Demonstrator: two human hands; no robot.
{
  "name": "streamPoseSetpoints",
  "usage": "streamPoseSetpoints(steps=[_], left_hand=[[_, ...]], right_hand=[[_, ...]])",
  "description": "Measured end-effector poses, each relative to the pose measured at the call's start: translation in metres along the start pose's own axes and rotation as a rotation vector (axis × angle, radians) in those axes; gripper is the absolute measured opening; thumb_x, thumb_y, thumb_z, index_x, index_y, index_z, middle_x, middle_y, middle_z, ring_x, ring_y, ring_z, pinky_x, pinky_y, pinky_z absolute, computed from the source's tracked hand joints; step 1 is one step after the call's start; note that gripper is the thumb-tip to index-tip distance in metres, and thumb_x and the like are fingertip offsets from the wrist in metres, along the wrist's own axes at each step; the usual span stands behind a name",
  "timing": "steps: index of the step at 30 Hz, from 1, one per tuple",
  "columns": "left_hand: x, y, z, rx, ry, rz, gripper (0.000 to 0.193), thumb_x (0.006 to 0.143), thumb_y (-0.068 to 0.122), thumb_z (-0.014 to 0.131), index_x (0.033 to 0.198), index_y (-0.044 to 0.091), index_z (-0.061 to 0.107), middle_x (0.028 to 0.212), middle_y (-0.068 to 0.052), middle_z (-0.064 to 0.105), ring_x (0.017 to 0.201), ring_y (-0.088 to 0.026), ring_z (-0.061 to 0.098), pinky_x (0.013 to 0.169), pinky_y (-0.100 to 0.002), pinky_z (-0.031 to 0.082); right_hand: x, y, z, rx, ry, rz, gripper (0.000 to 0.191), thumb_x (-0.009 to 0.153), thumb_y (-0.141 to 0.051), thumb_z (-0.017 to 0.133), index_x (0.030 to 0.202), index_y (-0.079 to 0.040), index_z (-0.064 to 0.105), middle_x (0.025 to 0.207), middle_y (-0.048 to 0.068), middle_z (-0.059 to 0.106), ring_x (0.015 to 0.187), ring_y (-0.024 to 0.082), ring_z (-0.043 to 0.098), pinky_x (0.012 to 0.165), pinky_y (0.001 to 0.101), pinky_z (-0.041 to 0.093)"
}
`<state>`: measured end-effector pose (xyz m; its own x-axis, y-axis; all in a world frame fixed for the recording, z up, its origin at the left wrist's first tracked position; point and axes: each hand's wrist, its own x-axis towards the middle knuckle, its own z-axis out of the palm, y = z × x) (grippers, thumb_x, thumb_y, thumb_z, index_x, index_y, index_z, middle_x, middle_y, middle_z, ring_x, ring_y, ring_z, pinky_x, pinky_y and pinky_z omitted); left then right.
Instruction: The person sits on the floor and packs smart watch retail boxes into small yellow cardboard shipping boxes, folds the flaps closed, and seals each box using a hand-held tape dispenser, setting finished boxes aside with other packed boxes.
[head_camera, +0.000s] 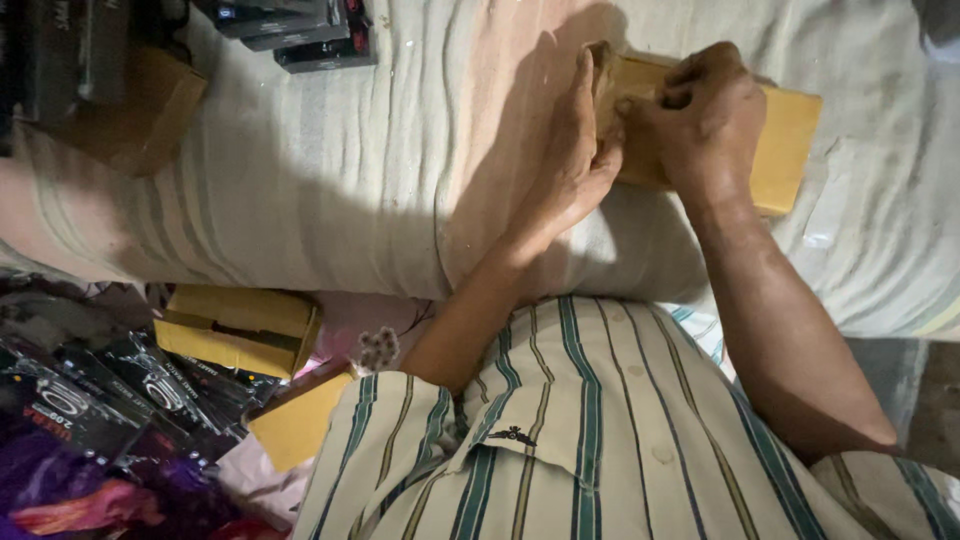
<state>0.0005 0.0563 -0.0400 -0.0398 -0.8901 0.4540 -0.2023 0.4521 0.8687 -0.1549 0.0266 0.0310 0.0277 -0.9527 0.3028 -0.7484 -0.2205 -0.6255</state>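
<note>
A person in a striped shirt (590, 440) works with both hands on a flat yellow-brown cardboard box (785, 150) lying on a pale striped cloth (330, 170) that covers a raised, padded surface. The box is a shallow, oblong carton, plain and unprinted on its visible face, its right end lit and its left end hidden under the hands. The left hand (570, 150) presses against that left end with fingers stretched nearly straight, the fingertips at what looks like a lifted end flap. The right hand (700, 115) sits on top of the box with its fingers curled tight into a near fist, gripping the carton's upper edge close by the flap; exactly what the fingertips pinch cannot be told. The two hands touch each other. At upper left sit a brown carton (140, 110) and dark packaged boxes (300, 30). Lower left, below the cloth's edge, lie an open yellow carton (240, 325), another yellow carton (300, 420) and glossy black packets (130, 390).
</note>
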Motion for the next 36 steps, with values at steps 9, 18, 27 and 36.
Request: streamPoseSetpoints(steps=[9, 18, 27, 36], left_hand=[[0.002, 0.015, 0.011, 0.150, 0.178, -0.212, 0.048, 0.105, 0.008, 0.056, 0.151, -0.001, 0.044, 0.136, -0.026, 0.061, 0.127, -0.040, 0.062, 0.108, -0.045, 0.051], [-0.002, 0.007, 0.015, 0.050, 0.209, -0.177, 0.049, 0.107, 0.007, 0.053, 0.155, 0.004, 0.043, 0.141, -0.022, 0.061, 0.128, -0.035, 0.063, 0.109, -0.040, 0.052], [-0.001, 0.031, -0.012, 0.238, 0.117, -0.062, 0.042, 0.116, 0.022, 0.045, 0.153, 0.003, 0.044, 0.152, -0.023, 0.054, 0.143, -0.041, 0.054, 0.120, -0.045, 0.045], [0.005, 0.050, -0.022, 0.216, 0.049, -0.142, 0.045, 0.120, 0.031, 0.041, 0.154, 0.004, 0.045, 0.151, -0.019, 0.056, 0.141, -0.034, 0.058, 0.119, -0.039, 0.049]], right_hand=[[0.006, 0.016, -0.003, -0.078, -0.007, -0.115, 0.057, 0.076, -0.032, 0.104, 0.099, 0.000, 0.064, 0.080, 0.011, 0.070, 0.071, 0.021, 0.070, 0.065, 0.0332, 0.057], [-0.005, -0.002, -0.061, -0.457, 0.000, -0.108, 0.059, 0.080, -0.034, 0.095, 0.113, 0.001, 0.062, 0.108, 0.018, 0.070, 0.098, 0.037, 0.067, 0.085, 0.0461, 0.052], [-0.062, -0.034, -0.032, -0.348, -0.411, -0.452, 0.089, 0.102, -0.057, 0.053, 0.160, 0.009, 0.039, 0.170, 0.027, 0.031, 0.162, 0.038, 0.022, 0.133, 0.0519, 0.012], [-0.032, -0.048, 0.006, -0.688, -0.481, -0.459, 0.138, 0.071, -0.083, 0.064, 0.158, 0.016, 0.024, 0.165, 0.034, 0.018, 0.156, 0.044, 0.014, 0.127, 0.0497, 0.007]])
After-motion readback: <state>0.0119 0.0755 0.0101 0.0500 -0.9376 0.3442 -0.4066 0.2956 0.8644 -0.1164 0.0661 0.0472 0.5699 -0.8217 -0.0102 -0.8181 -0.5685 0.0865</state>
